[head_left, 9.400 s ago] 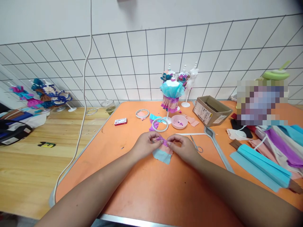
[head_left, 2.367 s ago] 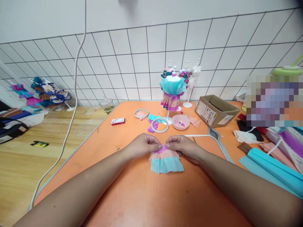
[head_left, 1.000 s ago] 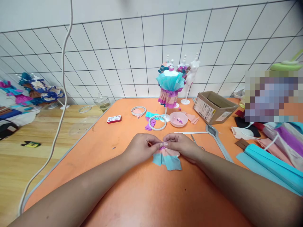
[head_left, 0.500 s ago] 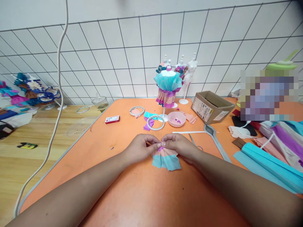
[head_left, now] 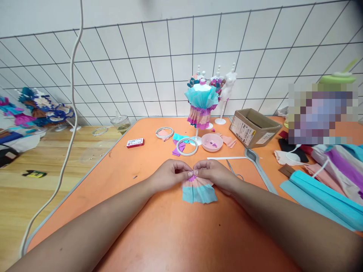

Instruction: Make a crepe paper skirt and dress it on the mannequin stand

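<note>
Between my hands is a piece of gathered crepe paper (head_left: 199, 193), purple at the top, peach in the middle and light blue along its flared lower edge. My left hand (head_left: 171, 174) pinches its purple top edge between thumb and fingers. Right beside it, my right hand (head_left: 216, 174) pinches the same edge, the thumb tips almost touching. Beyond them stands a small white dress form (head_left: 202, 87) wearing a blue, purple and peach paper dress. A pair of scissors (head_left: 239, 176) lies partly hidden behind my right hand.
Two rolls of tape (head_left: 187, 154) lie near a pink bowl (head_left: 221, 146) holding small purple bits. A cardboard box (head_left: 245, 132) stands at the back right, above blue folded paper (head_left: 320, 196). At left are a red-and-white box (head_left: 135, 142) and a hanging white cable (head_left: 72, 75).
The lower part of the crepe paper has spread a little and its gathers have shifted. Both hands keep their pinch in nearly the same place.
</note>
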`<control>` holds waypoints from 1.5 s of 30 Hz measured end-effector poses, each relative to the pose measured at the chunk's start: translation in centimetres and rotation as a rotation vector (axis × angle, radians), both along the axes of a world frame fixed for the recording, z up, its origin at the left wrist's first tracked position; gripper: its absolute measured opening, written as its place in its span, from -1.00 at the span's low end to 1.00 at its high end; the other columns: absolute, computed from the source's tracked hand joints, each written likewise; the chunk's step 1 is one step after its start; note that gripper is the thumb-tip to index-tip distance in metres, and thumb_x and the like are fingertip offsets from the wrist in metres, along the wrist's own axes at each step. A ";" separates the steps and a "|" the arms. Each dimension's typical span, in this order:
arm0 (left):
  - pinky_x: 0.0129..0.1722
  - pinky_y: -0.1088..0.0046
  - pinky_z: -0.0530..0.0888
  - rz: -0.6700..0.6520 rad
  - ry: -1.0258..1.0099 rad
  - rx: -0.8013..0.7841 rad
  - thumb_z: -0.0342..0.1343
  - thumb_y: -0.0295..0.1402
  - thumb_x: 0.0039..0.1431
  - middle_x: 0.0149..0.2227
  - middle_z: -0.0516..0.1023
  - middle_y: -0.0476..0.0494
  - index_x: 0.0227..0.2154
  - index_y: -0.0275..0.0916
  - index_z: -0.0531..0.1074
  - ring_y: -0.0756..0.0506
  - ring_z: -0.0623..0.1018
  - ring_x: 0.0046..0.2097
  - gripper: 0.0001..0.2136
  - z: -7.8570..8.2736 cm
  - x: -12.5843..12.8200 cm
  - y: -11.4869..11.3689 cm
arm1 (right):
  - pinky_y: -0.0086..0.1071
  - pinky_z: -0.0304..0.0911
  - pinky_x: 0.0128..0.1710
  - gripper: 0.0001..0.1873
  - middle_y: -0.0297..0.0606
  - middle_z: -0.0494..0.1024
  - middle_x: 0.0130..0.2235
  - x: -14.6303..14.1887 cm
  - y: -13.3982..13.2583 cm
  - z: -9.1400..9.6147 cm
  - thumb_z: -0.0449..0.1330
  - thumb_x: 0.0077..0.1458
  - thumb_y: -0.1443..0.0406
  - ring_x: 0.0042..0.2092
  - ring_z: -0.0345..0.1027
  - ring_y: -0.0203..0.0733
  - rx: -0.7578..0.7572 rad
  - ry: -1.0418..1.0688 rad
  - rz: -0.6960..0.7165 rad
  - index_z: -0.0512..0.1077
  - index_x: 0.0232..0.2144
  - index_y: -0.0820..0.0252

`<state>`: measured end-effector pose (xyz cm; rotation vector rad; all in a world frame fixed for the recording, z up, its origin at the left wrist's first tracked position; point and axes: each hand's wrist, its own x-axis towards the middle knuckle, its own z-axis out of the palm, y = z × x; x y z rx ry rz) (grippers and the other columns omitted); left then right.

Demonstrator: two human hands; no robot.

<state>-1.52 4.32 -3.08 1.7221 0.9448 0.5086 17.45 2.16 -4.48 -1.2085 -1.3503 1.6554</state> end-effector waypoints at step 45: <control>-0.34 0.46 0.42 0.074 0.031 -0.075 0.20 -0.12 -0.01 -0.45 0.57 -0.11 -0.45 -0.32 0.55 -0.05 0.50 -0.39 -0.70 1.7 -0.1 -0.3 | -0.51 0.03 -0.54 -0.79 -0.46 0.32 -0.52 -0.3 -0.2 -0.3 0.30 -0.16 0.28 -0.50 0.16 -0.38 0.165 -0.050 -0.058 0.34 -0.45 0.18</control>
